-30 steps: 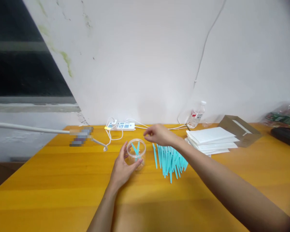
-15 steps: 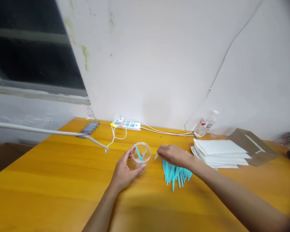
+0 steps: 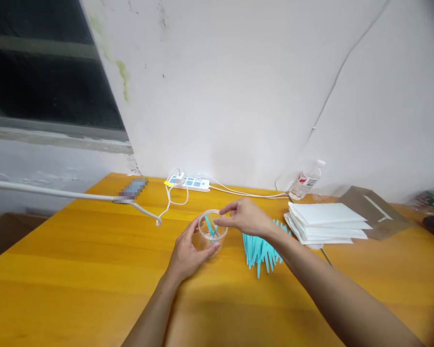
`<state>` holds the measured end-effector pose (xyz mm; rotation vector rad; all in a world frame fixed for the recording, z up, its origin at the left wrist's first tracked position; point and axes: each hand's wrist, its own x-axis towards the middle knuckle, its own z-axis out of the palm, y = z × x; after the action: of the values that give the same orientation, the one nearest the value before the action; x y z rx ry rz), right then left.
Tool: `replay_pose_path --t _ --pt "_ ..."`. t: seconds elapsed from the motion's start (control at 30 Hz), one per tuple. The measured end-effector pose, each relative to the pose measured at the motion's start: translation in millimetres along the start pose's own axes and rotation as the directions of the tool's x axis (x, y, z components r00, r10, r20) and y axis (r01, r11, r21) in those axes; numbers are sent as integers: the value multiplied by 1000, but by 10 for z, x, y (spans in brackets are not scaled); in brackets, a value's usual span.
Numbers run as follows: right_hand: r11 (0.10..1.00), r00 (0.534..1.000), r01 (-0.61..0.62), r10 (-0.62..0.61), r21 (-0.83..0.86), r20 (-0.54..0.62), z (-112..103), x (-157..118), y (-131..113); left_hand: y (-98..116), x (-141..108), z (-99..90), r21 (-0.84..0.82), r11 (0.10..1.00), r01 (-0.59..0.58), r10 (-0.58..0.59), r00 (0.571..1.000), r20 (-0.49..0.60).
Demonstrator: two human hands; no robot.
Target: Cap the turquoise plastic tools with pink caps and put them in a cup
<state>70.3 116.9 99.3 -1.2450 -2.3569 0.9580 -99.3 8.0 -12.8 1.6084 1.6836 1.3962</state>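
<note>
A clear round plastic jar (image 3: 212,237) stands on the wooden table, with my left hand (image 3: 191,249) wrapped round its left and near sides. Inside it lean a few turquoise sticks (image 3: 210,225). Over the jar's right rim is my right hand (image 3: 244,217), its thumb and index finger apart and nothing visible between them; the other fingers are partly hidden. A pile of turquoise sticks (image 3: 259,250) lies right of the jar, partly under my right forearm.
A power strip (image 3: 197,184) with white cables lies by the wall, a blurred phone (image 3: 133,189) to its left. At the right are a plastic bottle (image 3: 305,182), stacked white sheets (image 3: 327,217) and a brown cardboard piece (image 3: 376,212). A white cable crosses the left side.
My right hand has moved left from beside the stick pile to the jar's rim. The stick it held no longer shows between its fingers, which have spread. My left hand still holds the jar.
</note>
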Motion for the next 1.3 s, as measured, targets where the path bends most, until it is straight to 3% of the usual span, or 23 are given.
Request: replay_pose_path --t 0.13,0.3,0.5,0.7,0.83,0.9,1.0,1.07,1.1,1.13,1.2,1.3 --pt "961 995 89 -97 -262 -17 -235 -270 499 -29 -9 3 -1 999 49 -49 999 4" --pt "750 949 265 -91 -605 303 -113 -395 1056 -46 -5 -2 34 997 64 -64 998 9" --pt "534 862 482 -143 -695 487 33 -254 1194 -57 -2 0 25 998 54 -54 998 7" --pt "451 768 626 -215 -636 603 69 -222 1197 -40 -1 -12 25 998 62 -62 998 24" --pt "532 767 620 -258 -576 587 -50 -262 1131 -30 -1 -12 23 998 57 -57 998 17" --pt "641 799 589 -369 -492 476 -218 -348 993 -31 -2 -13 21 998 55 -55 998 11" --pt "837 876 473 -481 -274 41 -482 -522 589 -35 -2 -18 27 998 50 -51 999 13" --pt "932 891 359 -359 -53 -277 -542 -572 245 -38 0 -20 32 999 36 -37 999 20" --pt "941 892 331 -288 69 -349 -518 -553 82 -40 3 -19 34 999 27 -28 999 21" --pt "931 899 324 -249 167 -361 -464 -503 -58 -42 5 -17 35 999 19 -20 1000 23" --pt "934 946 261 -199 243 -255 -301 -339 -234 -46 10 -8 39 999 14 -15 1000 19" --pt "978 977 189 -179 86 -114 -100 -138 -186 -46 11 1 38 999 17 -17 1000 8"
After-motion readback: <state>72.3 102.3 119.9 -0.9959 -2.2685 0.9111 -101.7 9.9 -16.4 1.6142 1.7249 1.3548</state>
